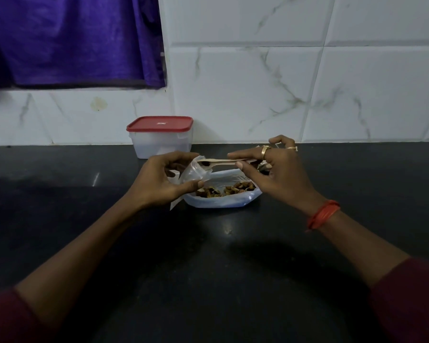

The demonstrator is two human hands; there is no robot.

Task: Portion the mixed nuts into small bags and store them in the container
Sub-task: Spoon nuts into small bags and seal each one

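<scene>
While the fingers of my left hand [164, 180] pinch the small bag [195, 170] open, my right hand [280, 172] grips the wooden spoon [221, 161], its bowl at the bag's mouth: filling, I judge. The mixed nuts [233, 188] lie in the larger bag [221, 202] just below; next the spoon needs a careful tip.

No lettering, brand name or number can be read anywhere in the scene. The only printed mark is a small pale sticker [161, 123] at the middle of the red plastic lid [144, 125] on the translucent rectangular container [159, 144], which stands at about 10 o'clock from the centre of the view. The sticker's print is too small and blurred to make out.
</scene>
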